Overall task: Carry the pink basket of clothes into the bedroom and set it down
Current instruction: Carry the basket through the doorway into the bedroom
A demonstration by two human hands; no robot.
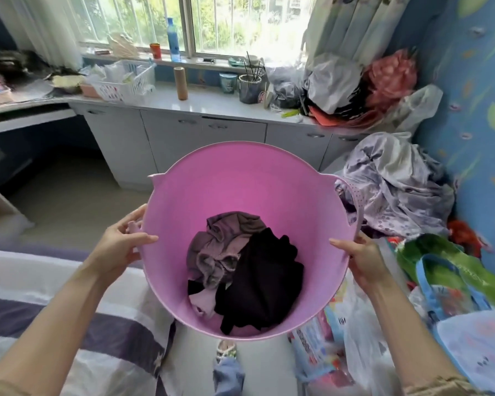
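Observation:
The pink basket (240, 181) is held up in front of me, above the floor, its round mouth facing the camera. Inside lie dark clothes (257, 278): a black garment on top of a mauve-brown one. My left hand (120, 244) grips the basket's left rim, thumb inside and fingers around the handle. My right hand (360, 258) clasps the right rim the same way. My foot in a slipper shows below the basket's bottom.
A bed with a purple-and-white striped cover (69, 310) lies at the left. Bags and crumpled bedding (397, 184) pile up at the right against the blue wall. White cabinets (206, 132) with a cluttered counter stand ahead under the window. Bare floor (69, 195) lies ahead left.

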